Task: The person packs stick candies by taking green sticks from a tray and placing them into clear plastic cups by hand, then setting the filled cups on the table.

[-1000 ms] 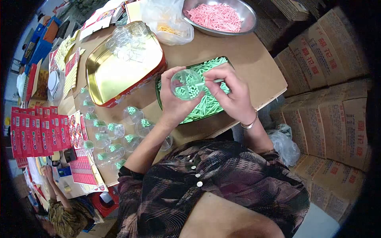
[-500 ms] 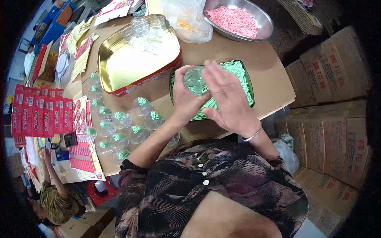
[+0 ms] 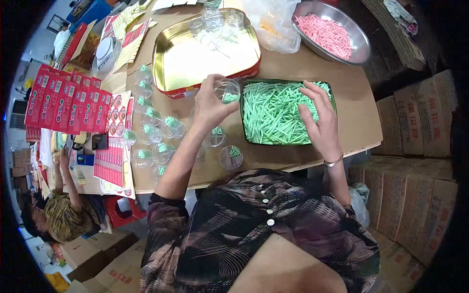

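My left hand (image 3: 210, 108) is closed around a clear plastic cup (image 3: 227, 89) with a small bunch of green sticks inside, held just left of the dark tray (image 3: 243, 128). Short green sticks (image 3: 273, 116) fill that tray. Over its right side my right hand (image 3: 321, 124) is open, fingers apart and holding nothing. Whether its fingertips touch the sticks I cannot tell. Left of and below my left hand stand several clear cups (image 3: 172, 128), each with green sticks in it. One more such cup (image 3: 231, 157) is near the table's front edge.
A gold-lined tin (image 3: 190, 68) with clear cups (image 3: 213, 20) inside lies behind my left hand. Beyond the tray are a plastic bag (image 3: 276, 29) and a metal bowl (image 3: 362, 45) of pink sticks (image 3: 326, 36). Red packets (image 3: 68, 102) and another person (image 3: 73, 215) are at left; cartons (image 3: 410, 180) at right.
My hands have parted. The left has carried the cup off the tray to its left side, while the right has left the cup's top and moved over the tray's right. The view has shifted.
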Motion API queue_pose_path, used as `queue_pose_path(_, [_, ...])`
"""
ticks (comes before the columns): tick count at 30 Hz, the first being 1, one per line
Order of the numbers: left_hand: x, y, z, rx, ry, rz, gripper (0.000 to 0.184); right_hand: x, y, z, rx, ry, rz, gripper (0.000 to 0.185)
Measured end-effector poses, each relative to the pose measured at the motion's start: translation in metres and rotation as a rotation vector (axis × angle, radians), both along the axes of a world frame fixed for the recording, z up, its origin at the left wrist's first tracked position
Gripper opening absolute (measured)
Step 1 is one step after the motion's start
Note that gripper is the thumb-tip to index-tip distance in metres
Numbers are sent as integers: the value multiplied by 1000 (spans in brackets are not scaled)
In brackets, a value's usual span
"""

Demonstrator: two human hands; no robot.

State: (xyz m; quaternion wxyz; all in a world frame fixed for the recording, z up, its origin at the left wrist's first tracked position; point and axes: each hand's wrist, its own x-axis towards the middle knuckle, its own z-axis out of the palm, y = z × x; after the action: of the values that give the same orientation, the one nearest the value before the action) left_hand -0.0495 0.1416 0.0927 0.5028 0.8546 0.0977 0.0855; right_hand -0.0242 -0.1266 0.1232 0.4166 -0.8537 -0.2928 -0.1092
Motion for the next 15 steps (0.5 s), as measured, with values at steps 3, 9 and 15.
queue_pose_path(3, [7, 12, -11, 279, 88, -53, 59, 5, -4, -10, -24, -50, -34, 29])
queue_pose_path(9, [1, 6, -15, 866, 69, -220, 51, 10, -39, -39, -130, -30, -164, 25])
queue_pose_path(15, [22, -49, -8, 760, 52, -568, 50, 11, -83, -58, -276, 227, -370, 22])
